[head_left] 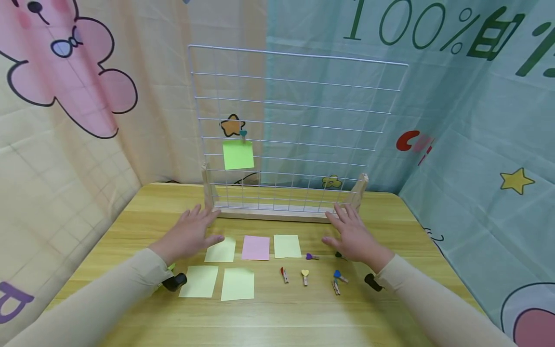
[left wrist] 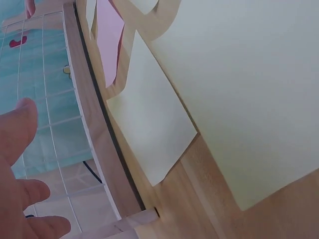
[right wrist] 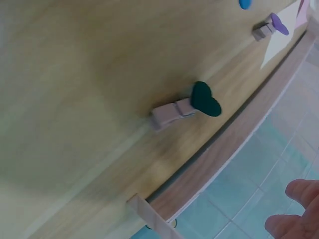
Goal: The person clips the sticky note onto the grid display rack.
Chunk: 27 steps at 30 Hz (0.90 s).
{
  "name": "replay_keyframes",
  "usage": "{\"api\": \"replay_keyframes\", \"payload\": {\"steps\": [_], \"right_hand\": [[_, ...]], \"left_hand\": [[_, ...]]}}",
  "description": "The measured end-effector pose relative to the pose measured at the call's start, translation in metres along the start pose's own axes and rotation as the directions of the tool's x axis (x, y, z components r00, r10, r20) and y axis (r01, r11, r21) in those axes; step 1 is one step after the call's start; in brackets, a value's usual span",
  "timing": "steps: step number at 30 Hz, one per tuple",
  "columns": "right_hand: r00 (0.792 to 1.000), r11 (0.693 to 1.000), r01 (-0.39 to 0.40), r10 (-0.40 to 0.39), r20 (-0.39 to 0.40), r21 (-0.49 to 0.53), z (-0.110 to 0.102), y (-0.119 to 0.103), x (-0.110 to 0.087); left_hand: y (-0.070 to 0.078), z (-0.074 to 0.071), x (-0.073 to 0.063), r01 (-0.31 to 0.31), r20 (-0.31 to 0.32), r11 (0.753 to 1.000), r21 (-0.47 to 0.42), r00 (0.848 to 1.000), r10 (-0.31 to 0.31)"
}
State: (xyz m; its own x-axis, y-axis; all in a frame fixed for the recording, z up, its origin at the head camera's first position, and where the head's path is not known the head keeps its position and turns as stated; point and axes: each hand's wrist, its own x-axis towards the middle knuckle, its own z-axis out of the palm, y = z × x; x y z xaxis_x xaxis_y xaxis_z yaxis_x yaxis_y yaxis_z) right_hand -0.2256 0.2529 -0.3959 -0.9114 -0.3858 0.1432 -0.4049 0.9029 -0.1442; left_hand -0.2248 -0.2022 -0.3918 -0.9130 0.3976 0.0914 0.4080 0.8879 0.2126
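Observation:
My left hand (head_left: pixel 191 233) is held with fingers spread near the left end of the white wire grid rack (head_left: pixel 284 209), above a pale yellow sticky note (left wrist: pixel 152 114). By the rack's right end my right hand (head_left: pixel 355 236) also has spread fingers and holds nothing. Under it lies a mini clothespin with a dark green heart (right wrist: pixel 205 99), partly hidden in the head view. A bright green sticky note (head_left: pixel 238 155) hangs on the grid from a clothespin with a teal heart (head_left: pixel 243 133). Whether either hand touches the rack, I cannot tell.
On the table lie a pink sticky note (head_left: pixel 256 247) and several pale yellow notes (head_left: pixel 237 284). Right of them are clothespins with a purple heart (head_left: pixel 310 257), red heart (head_left: pixel 282 270), yellow heart (head_left: pixel 305 273) and blue heart (head_left: pixel 337 274). Printed curtains (head_left: pixel 477 144) surround the table.

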Motion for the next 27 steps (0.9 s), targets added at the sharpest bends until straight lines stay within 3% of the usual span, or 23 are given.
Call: {"api": "replay_keyframes", "payload": {"steps": [21, 27], "right_hand": [[0.997, 0.998, -0.056, 0.055, 0.052, 0.005, 0.016, 0.015, -0.018], [0.992, 0.997, -0.074, 0.071, 0.101, 0.028, 0.018, 0.018, -0.023]], "left_hand": [[0.0, 0.019, -0.005, 0.019, 0.098, 0.999, -0.049, 0.995, -0.014], [-0.001, 0.022, -0.006, 0.022, 0.128, 0.998, -0.061, 0.992, -0.014]]}}
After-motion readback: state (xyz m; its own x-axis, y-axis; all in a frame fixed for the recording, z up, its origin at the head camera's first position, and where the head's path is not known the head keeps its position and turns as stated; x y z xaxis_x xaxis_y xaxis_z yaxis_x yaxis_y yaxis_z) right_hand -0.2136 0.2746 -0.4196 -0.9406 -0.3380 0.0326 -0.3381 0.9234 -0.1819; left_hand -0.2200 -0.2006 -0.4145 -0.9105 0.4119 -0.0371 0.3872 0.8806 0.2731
